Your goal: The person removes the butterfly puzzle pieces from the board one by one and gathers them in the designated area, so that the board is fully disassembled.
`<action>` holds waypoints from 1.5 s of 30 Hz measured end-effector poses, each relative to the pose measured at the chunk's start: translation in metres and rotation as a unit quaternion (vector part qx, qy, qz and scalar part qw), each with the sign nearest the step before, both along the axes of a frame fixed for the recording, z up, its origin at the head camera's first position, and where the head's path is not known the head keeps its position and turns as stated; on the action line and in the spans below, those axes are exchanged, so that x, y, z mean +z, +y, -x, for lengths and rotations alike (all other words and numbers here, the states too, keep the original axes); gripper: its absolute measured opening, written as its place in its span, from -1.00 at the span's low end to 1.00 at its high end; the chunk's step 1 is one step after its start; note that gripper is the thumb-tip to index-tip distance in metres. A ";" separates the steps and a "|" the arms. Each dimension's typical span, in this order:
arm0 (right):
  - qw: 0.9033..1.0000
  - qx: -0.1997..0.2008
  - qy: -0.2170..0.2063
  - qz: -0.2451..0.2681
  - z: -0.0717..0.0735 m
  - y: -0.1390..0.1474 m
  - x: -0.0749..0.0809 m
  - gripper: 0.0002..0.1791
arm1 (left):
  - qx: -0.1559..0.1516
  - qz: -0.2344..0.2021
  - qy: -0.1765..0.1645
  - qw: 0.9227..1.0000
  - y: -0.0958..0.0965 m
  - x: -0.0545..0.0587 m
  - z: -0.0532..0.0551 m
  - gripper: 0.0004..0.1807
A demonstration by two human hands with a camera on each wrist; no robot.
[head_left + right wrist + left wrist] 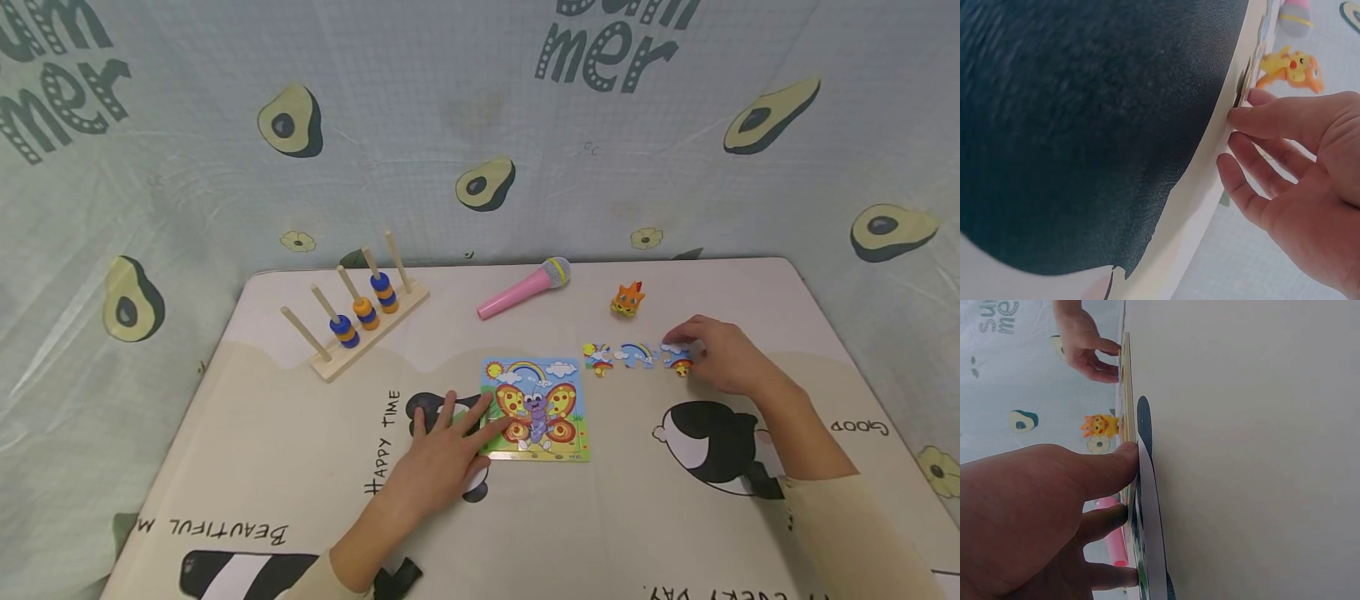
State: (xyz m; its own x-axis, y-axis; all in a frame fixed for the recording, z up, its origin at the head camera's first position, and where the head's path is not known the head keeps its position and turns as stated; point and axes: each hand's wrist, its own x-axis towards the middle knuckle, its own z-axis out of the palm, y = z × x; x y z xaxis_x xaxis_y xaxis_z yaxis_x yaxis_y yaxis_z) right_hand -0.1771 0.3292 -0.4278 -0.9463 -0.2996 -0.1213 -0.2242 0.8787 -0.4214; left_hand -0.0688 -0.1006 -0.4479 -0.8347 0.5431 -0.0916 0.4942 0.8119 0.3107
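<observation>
Puzzle piece (pixel 678 359) lies against right hand (pixel 722 356), apparently pinched; left hand (pixel 444 458), spread wide, touches butterfly board (pixel 537 408).

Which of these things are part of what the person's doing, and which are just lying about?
Part of the job:
butterfly board, touched by the left hand
three puzzle pieces, right hand at one

Apparently just lying about:
bead rack
pink microphone
orange toy

on tablecloth (pixel 570 517), reads "happy time" (pixel 382 442) at seven o'clock; upside down, "beautiful" (pixel 228 531) at eight, "good" (pixel 860 427) at four, "every day" (pixel 716 594) at five. on wall cloth (pixel 390 108), reads "um mer" at ten, "mer" at one.
</observation>
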 end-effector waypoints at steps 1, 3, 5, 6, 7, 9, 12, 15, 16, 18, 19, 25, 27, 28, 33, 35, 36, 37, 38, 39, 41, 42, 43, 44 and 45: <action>1.000 -0.001 -0.001 0.000 0.000 0.000 0.000 -0.50 | 0.000 0.000 0.000 1.000 0.000 0.000 0.000 -0.42; 1.000 -0.002 -0.003 0.001 0.000 0.000 0.000 -0.50 | 0.000 -0.001 0.000 1.000 0.000 0.000 -0.001 -0.42; 1.000 -0.003 -0.005 0.001 -0.001 0.000 0.000 -0.50 | 0.000 -0.002 0.000 1.000 0.000 0.000 -0.001 -0.42; 1.000 -0.003 -0.006 0.001 -0.001 0.000 0.000 -0.50 | 0.000 -0.003 -0.001 1.000 0.000 0.000 -0.001 -0.42; 1.000 -0.003 -0.006 0.001 -0.001 0.000 0.001 -0.50 | 0.000 -0.003 -0.002 1.000 0.000 0.000 -0.001 -0.42; 1.000 -0.003 -0.007 0.002 -0.001 -0.001 0.001 -0.49 | 0.000 -0.003 -0.002 1.000 -0.001 0.001 -0.001 -0.42; 1.000 -0.003 -0.008 0.003 -0.001 -0.001 0.001 -0.49 | 0.000 -0.001 -0.003 1.000 -0.001 0.001 -0.001 -0.42; 1.000 -0.002 -0.008 0.004 -0.001 -0.001 0.001 -0.49 | 0.000 -0.001 -0.002 1.000 -0.002 0.001 -0.002 -0.42; 1.000 -0.002 -0.008 0.004 -0.001 -0.001 0.001 -0.49 | 0.000 -0.001 -0.002 1.000 -0.002 0.001 -0.002 -0.42; 1.000 -0.005 -0.011 0.002 -0.001 -0.002 0.001 -0.48 | 0.001 -0.003 -0.003 1.000 -0.002 0.001 -0.002 -0.42; 1.000 -0.007 -0.012 -0.001 -0.001 -0.002 0.002 -0.48 | 0.001 -0.004 -0.002 1.000 -0.002 0.001 -0.002 -0.42; 1.000 -0.019 0.001 -0.011 -0.005 -0.015 0.011 -0.51 | 0.001 -0.009 -0.002 1.000 -0.001 0.002 -0.003 -0.43; 1.000 -0.016 0.011 -0.005 -0.006 -0.022 0.016 -0.52 | 0.002 -0.011 -0.002 1.000 -0.001 0.002 -0.002 -0.43; 1.000 -0.014 0.016 0.000 -0.007 -0.026 0.018 -0.54 | 0.002 -0.011 -0.001 1.000 -0.001 0.002 -0.002 -0.43; 0.999 0.003 0.028 0.022 -0.011 -0.046 0.026 -0.58 | -0.002 -0.010 0.000 1.000 -0.001 0.002 -0.002 -0.43; 0.999 0.014 0.029 0.029 -0.012 -0.055 0.027 -0.60 | -0.002 -0.009 -0.001 1.000 -0.002 0.002 -0.001 -0.43; 0.999 0.019 0.028 0.032 -0.013 -0.059 0.027 -0.60 | -0.002 -0.008 -0.001 1.000 -0.002 0.003 -0.001 -0.43; 0.999 0.026 0.028 0.035 -0.013 -0.064 0.026 -0.61 | 0.000 -0.008 -0.003 1.000 -0.002 0.003 -0.001 -0.43; 0.998 0.033 0.027 0.038 -0.013 -0.069 0.025 -0.61 | 0.001 -0.009 -0.004 1.000 -0.002 0.003 -0.001 -0.43; 0.998 0.040 0.026 0.041 -0.013 -0.075 0.024 -0.62 | 0.002 -0.009 -0.006 1.000 -0.002 0.004 -0.001 -0.43; 0.997 0.050 0.020 0.051 -0.014 -0.085 0.021 -0.63 | 0.003 -0.009 -0.010 1.000 -0.003 0.005 -0.002 -0.43; 0.997 0.058 0.019 0.057 -0.015 -0.091 0.019 -0.64 | 0.002 -0.007 -0.012 1.000 -0.003 0.005 -0.002 -0.42; 0.996 0.065 0.017 0.062 -0.015 -0.096 0.017 -0.65 | 0.001 -0.007 -0.015 1.000 -0.003 0.006 -0.002 -0.42; 0.995 0.075 0.016 0.067 -0.016 -0.102 0.016 -0.65 | 0.000 -0.005 -0.018 1.000 -0.003 0.006 -0.002 -0.41; 0.994 0.085 0.017 0.071 -0.017 -0.107 0.015 -0.66 | -0.001 -0.002 -0.022 1.000 -0.003 0.007 -0.003 -0.41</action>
